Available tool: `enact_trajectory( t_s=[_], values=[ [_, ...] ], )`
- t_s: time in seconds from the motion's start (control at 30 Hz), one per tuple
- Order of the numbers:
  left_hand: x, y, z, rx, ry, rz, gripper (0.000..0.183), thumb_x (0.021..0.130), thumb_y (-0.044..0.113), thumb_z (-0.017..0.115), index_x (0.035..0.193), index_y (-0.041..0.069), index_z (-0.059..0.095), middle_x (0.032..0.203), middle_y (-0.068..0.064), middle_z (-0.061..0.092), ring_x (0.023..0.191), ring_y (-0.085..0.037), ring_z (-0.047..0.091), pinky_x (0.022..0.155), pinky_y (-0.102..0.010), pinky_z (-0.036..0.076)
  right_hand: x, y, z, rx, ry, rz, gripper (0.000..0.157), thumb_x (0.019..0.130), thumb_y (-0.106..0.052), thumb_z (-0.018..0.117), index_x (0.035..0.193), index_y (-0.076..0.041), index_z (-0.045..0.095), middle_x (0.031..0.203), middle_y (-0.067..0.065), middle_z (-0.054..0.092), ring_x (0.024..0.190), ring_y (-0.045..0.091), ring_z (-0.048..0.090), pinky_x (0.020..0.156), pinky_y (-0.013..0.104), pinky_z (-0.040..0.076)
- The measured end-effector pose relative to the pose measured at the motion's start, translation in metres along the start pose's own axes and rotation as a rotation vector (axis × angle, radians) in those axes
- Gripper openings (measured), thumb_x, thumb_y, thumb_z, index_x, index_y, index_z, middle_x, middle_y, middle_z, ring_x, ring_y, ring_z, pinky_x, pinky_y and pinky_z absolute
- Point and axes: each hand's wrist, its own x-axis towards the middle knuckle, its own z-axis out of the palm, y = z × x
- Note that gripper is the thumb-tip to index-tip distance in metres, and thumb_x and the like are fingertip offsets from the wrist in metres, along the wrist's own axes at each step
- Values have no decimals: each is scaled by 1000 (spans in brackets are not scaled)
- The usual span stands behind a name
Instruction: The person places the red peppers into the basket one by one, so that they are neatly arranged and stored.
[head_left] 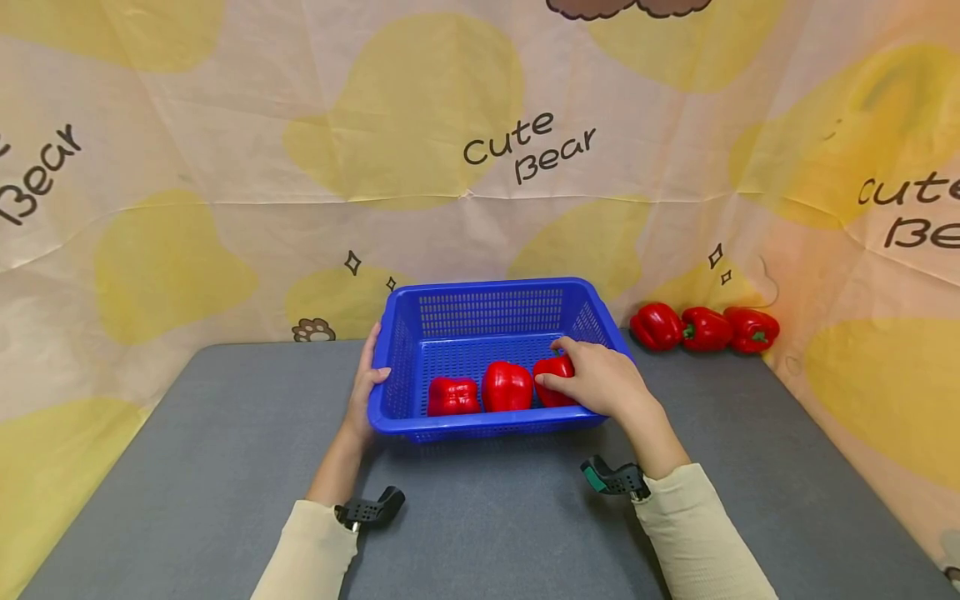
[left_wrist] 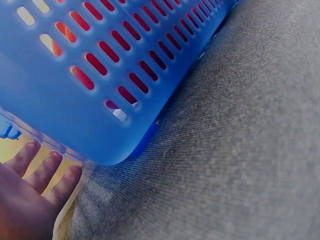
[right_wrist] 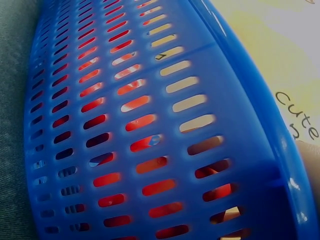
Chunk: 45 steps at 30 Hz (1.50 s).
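A blue plastic basket (head_left: 480, 423) with slotted walls sits on the grey table, holding three red bell peppers in a row along its near side. One is the left pepper (head_left: 453, 397), another the middle pepper (head_left: 507, 387). At the right end, my right hand (head_left: 603, 377) reaches over the rim and grips the third bell pepper (head_left: 553, 367), thumb and fingers around it. My left hand (head_left: 365, 385) holds the basket's left end, thumb over the rim, fingers along the outside. Through the slots in the right wrist view, red peppers (right_wrist: 111, 200) show; the right hand is mostly hidden there.
Three more red bell peppers (head_left: 707, 329) lie side by side at the table's back right corner. A printed cloth (head_left: 420, 108) hangs behind and beside the grey table (head_left: 480, 525). Each wrist carries a dark strapped device, such as the left wrist device (head_left: 372, 507).
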Motion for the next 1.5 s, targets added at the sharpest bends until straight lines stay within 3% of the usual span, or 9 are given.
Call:
enact_trajectory(
  t_s=[1.5],
  values=[
    [2,-3,-2,15,-3,3,78,92,11,28,164,22,-2,171,-14,3,148,-40,21,102,-28,51,-1,-1,-2,0,-12,-4,66,90,-57,62,141,-17,58,124,10,72,105,27,67,85,50,56]
  ],
)
